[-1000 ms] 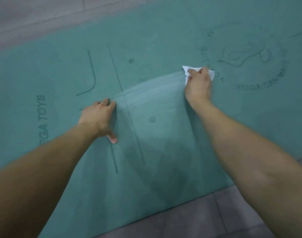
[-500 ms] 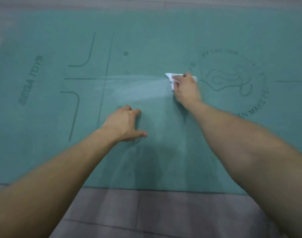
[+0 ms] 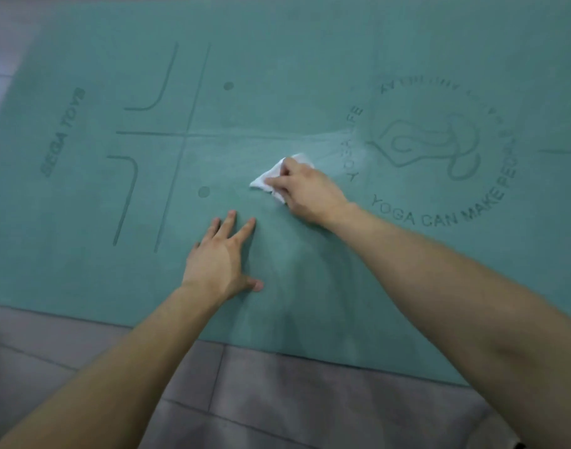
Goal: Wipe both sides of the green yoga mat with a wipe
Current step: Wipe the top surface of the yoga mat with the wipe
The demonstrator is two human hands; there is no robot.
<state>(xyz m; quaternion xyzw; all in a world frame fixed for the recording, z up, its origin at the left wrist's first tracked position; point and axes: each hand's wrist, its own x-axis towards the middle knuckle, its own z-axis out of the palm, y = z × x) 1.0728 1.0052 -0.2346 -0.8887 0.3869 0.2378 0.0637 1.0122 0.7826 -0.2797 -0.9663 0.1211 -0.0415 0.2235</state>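
Observation:
The green yoga mat (image 3: 303, 59) lies flat on the floor and fills most of the view, printed side up with alignment lines, dots and a round logo at the right. My right hand (image 3: 305, 189) presses a crumpled white wipe (image 3: 268, 181) onto the mat just left of the logo. A pale damp streak runs from the wipe up toward the logo. My left hand (image 3: 221, 257) rests flat on the mat nearer to me, fingers spread, holding nothing.
Grey tiled floor (image 3: 277, 400) shows along the near edge of the mat and at the far left corner. The mat's near edge runs slanted across the lower part of the view.
My right hand has dragged the wipe left and toward me, away from the logo. My left hand has spread its fingers flat on the mat. The camera has shifted.

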